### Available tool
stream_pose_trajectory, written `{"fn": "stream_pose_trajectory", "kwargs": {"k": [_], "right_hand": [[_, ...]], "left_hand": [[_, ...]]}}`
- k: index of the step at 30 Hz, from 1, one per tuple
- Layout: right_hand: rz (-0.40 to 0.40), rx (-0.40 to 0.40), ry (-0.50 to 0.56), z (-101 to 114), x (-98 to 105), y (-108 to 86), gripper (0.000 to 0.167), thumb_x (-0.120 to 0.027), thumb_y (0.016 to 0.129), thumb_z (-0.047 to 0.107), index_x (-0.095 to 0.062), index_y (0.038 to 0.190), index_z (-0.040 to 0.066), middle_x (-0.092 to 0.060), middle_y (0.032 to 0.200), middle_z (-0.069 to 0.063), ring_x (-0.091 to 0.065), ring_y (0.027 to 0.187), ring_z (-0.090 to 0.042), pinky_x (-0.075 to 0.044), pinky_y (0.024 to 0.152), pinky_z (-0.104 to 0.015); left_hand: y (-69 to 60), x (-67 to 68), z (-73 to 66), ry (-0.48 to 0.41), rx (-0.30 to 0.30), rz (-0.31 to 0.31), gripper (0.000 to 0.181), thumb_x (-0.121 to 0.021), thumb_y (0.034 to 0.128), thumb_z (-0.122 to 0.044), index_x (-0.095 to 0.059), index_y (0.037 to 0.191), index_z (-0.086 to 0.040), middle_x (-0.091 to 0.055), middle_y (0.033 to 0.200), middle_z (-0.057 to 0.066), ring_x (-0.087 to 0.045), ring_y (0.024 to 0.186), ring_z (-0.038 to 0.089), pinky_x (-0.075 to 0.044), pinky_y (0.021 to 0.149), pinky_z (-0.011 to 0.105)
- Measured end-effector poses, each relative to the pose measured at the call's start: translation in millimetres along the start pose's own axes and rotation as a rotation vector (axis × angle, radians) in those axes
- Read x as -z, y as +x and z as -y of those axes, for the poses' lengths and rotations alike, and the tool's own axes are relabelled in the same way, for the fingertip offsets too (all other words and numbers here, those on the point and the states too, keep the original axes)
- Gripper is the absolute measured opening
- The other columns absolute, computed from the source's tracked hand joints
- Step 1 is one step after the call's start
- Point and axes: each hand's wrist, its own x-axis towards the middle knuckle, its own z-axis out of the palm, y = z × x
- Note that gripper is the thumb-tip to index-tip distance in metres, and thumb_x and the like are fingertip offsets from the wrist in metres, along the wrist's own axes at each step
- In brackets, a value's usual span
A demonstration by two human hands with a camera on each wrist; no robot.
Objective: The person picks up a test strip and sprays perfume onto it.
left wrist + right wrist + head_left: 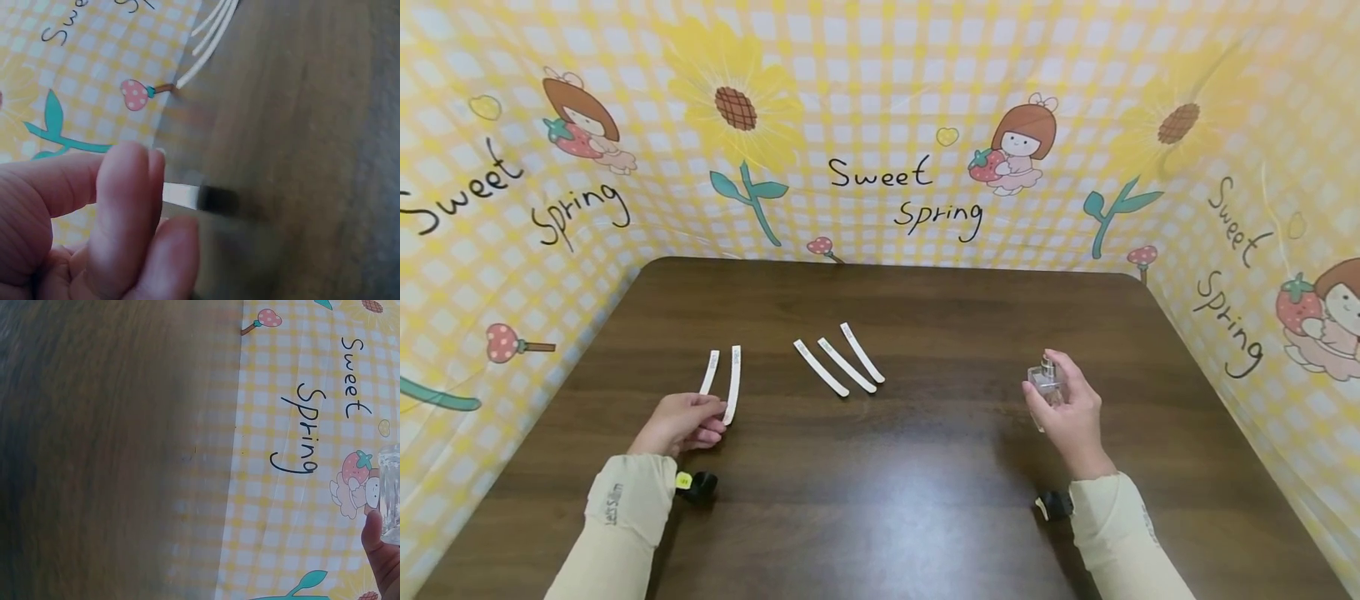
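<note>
My left hand pinches the near end of a white paper strip at the left of the table. Another white strip lies just left of it, its near end hidden behind the hand. In the left wrist view, the thumb and fingers close on a short piece of strip. On the right, my right hand grips a small clear glass bottle, index finger on its silver top. At the right edge of the right wrist view, part of the bottle and one digit show.
Three white strips lie slanted side by side on the brown table, between the hands. Yellow checked cloth with printed flowers and figures stands behind the table and along both sides.
</note>
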Motion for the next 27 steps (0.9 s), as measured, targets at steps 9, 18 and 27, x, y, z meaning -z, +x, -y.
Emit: {"fn": "stream_pose_trajectory", "kwargs": {"k": [9,18,27], "right_hand": [[-0.033,0.054,0.029,0,2,1.9,0.052,-0.075,0.068,-0.012,-0.058,0.117,-0.004,-0.064,0.097,-0.026,-0.050,0.078,0.008,-0.043,0.064,-0.003],[-0.018,0.017,0.033,-4,8,0.7,0.054,-0.075,0.068,-0.014,-0.057,0.118,-0.004,-0.064,0.095,-0.026,-0.050,0.079,0.009,-0.043,0.066,-0.003],[0.019,0.012,0.056,-5,15,-2.6,0.053,-0.074,0.067,-0.015,-0.058,0.117,-0.006,-0.064,0.098,-0.006,-0.053,0.078,0.011,-0.045,0.064,-0.004]], "left_hand": [[3.1,-14.3,-19.3,0.101,-0.079,0.021,0.044,-0.054,0.0964,-0.012,-0.042,0.126,0.018,-0.064,0.065,0.000,-0.059,0.049,0.005,-0.055,0.054,0.024],[1.7,-37.3,-30.3,0.183,-0.153,0.060,0.045,-0.056,0.0957,-0.013,-0.044,0.128,0.016,-0.063,0.067,0.002,-0.057,0.047,0.006,-0.055,0.053,0.024],[7.0,-75.2,-40.8,0.192,-0.225,0.066,0.039,-0.058,0.0940,-0.011,-0.050,0.123,0.014,-0.063,0.071,0.007,-0.056,0.048,0.009,-0.055,0.053,0.026]]}}
